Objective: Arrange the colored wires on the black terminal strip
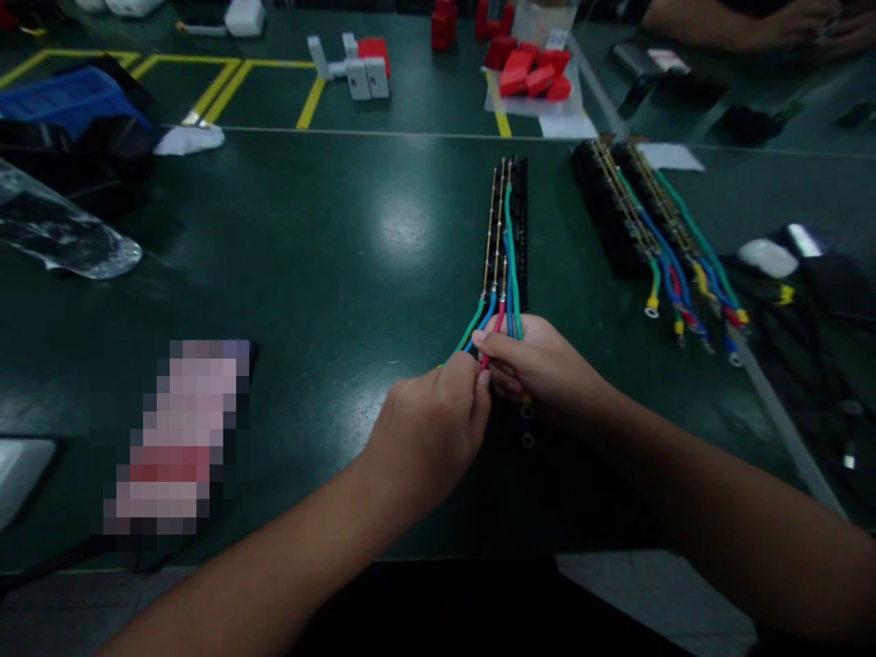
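A black strip with brass bars lies on the green table, pointing away from me. Green, blue and red wires run from it toward my hands. My left hand is closed around the red wire, pinching it between thumb and fingers. Just above and to the right, my right hand pinches the same wires, its thumb on the red one. Ring terminals hang out below my right hand. The far ends of the green and blue wires on the left are partly covered by my left hand.
Two similar wired strips lie to the right. A phone-like device with a blurred screen rests at left, near a clear plastic bag and a blue bin. Red parts sit at the back. Another person's hands show at top right.
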Demonstrator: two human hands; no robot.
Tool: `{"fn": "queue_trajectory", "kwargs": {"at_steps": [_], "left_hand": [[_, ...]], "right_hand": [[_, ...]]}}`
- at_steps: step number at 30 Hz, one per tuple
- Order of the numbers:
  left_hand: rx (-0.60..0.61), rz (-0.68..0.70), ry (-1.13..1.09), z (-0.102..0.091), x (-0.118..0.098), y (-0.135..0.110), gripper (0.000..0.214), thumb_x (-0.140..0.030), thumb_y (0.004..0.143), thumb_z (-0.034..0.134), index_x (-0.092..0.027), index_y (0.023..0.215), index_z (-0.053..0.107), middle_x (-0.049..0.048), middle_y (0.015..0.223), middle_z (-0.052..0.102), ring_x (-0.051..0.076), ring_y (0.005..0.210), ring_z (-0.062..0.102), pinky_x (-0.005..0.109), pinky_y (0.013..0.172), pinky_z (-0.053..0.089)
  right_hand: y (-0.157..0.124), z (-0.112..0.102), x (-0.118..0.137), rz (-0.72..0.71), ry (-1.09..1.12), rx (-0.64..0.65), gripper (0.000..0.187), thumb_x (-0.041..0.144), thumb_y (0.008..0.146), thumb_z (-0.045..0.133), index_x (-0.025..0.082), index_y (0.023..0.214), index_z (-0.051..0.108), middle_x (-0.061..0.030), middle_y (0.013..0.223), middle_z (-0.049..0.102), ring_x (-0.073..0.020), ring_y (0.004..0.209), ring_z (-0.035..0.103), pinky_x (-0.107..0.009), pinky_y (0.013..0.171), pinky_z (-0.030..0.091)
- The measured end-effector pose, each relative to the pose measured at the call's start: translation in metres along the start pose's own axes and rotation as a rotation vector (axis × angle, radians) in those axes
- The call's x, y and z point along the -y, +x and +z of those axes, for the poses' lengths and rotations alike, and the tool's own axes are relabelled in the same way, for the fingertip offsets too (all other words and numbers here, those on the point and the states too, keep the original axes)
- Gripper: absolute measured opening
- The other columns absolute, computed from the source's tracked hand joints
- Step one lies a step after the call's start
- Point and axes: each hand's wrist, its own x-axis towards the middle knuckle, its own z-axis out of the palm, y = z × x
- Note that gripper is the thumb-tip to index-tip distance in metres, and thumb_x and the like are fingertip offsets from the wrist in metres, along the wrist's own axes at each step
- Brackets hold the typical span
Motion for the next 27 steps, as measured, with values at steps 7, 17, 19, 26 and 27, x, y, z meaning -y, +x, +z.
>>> {"fn": "queue_trajectory", "kwargs": {"at_steps": [7, 17, 19, 26, 27], "left_hand": [[0.027, -0.035, -0.106, -0.001, 0.001, 0.003, 0.014, -0.025, 0.091, 0.048, -0.016, 0.084, 0.057, 0.0019, 0.068, 0.065, 0.013, 0.056, 0.058, 0.026, 0.054, 0.038], [0.169, -0.031, 0.057, -0.018, -0.004, 0.016, 0.017, -0.028, 0.091, 0.048, -0.020, 0.089, 0.063, 0.0029, 0.074, 0.060, 0.018, 0.063, 0.056, 0.032, 0.058, 0.039], [0.225, -0.033, 0.089, -0.022, -0.006, 0.018, 0.018, -0.025, 0.091, 0.046, -0.019, 0.093, 0.063, 0.0043, 0.076, 0.062, 0.021, 0.065, 0.059, 0.033, 0.058, 0.040], [0.277, -0.023, 0.061, -0.023, -0.002, 0.023, 0.013, -0.021, 0.089, 0.049, -0.017, 0.094, 0.061, 0.0063, 0.084, 0.066, 0.023, 0.073, 0.063, 0.034, 0.062, 0.045], [0.267, -0.023, 0.031, -0.022, 0.000, 0.024, 0.012, -0.021, 0.089, 0.050, -0.017, 0.092, 0.061, 0.0060, 0.083, 0.067, 0.022, 0.073, 0.063, 0.033, 0.063, 0.044]], "right_hand": [[-0.001, 0.000, 0.000, -0.015, -0.003, 0.002, 0.027, 0.028, 0.087, 0.054, 0.019, 0.063, 0.045, 0.0074, 0.041, 0.040, -0.0061, 0.034, 0.033, -0.020, 0.037, 0.028], [0.001, -0.002, -0.002, -0.034, -0.012, 0.026, 0.025, 0.027, 0.087, 0.053, 0.020, 0.064, 0.046, 0.0069, 0.042, 0.040, -0.0069, 0.035, 0.034, -0.021, 0.038, 0.028], [0.001, -0.002, -0.001, -0.029, -0.005, 0.031, 0.024, 0.026, 0.086, 0.052, 0.020, 0.064, 0.046, 0.0071, 0.041, 0.040, -0.0075, 0.035, 0.034, -0.021, 0.038, 0.028], [0.000, 0.001, 0.002, 0.016, 0.047, 0.009, 0.022, 0.025, 0.084, 0.055, 0.020, 0.065, 0.046, 0.0077, 0.039, 0.039, -0.0076, 0.033, 0.033, -0.021, 0.035, 0.027], [0.000, 0.001, 0.002, 0.017, 0.048, 0.004, 0.021, 0.024, 0.084, 0.056, 0.020, 0.065, 0.046, 0.0075, 0.039, 0.039, -0.0075, 0.033, 0.033, -0.021, 0.035, 0.027]]}}
